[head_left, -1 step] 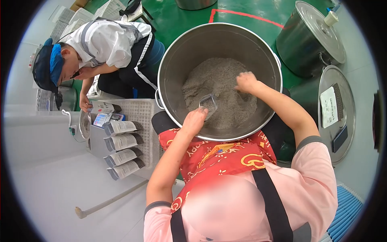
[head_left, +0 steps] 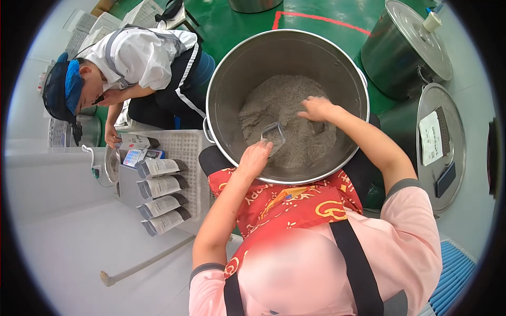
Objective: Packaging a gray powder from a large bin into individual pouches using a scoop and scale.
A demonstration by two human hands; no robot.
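A large steel pot (head_left: pixel 240 58) stands in front of me, holding a heap of grey-brown granular material (head_left: pixel 287 97). Inside it, my left hand (head_left: pixel 256 157) grips a clear, angular plastic cup (head_left: pixel 273 138) near the heap's front left. What the cup contains is hard to make out. Over the right part of the heap hovers my right hand (head_left: pixel 319 109), its fingers stretched out to the left and nothing visible in them. A small hollow in the material shows just below that hand.
At left, a co-worker (head_left: pixel 142 58) bends over a scale (head_left: pixel 141 157). Filled pouches (head_left: pixel 161 185) stand in a row beside a white plastic crate (head_left: pixel 184 145). Lidded steel drums (head_left: pixel 392 58) stand at right; one lid (head_left: pixel 448 187) carries a labelled pouch (head_left: pixel 431 138) and a dark phone (head_left: pixel 445 180).
My right hand has shifted slightly left over the heap, its curled fingers now extended. My left hand and the cup have hardly moved.
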